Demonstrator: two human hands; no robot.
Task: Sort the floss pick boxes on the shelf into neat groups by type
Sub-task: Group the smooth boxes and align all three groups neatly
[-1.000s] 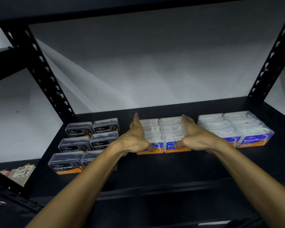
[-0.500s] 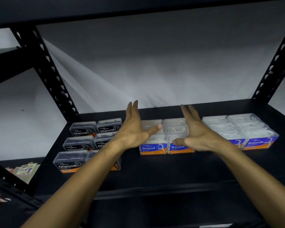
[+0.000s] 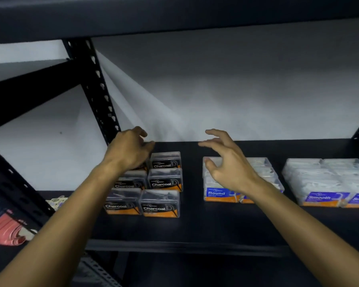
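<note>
We are hovering both hands, left hand (image 3: pixel 129 149) and right hand (image 3: pixel 228 162), spread and empty beside the Charcoal boxes (image 3: pixel 164 183): light, stiff, probably slippery plastic, best squeezed by the sides.

Single head-worn wide-angle view, facing forward and slightly down into a black metal shelf (image 3: pixel 195 228) backed by a pale grey wall (image 3: pixel 226 90). Taken at arm's reach, both forearms entering from the near edge. Dark upper shelf board (image 3: pixel 174 15) across the top; perforated black upright (image 3: pixel 95 90) at far left.
</note>
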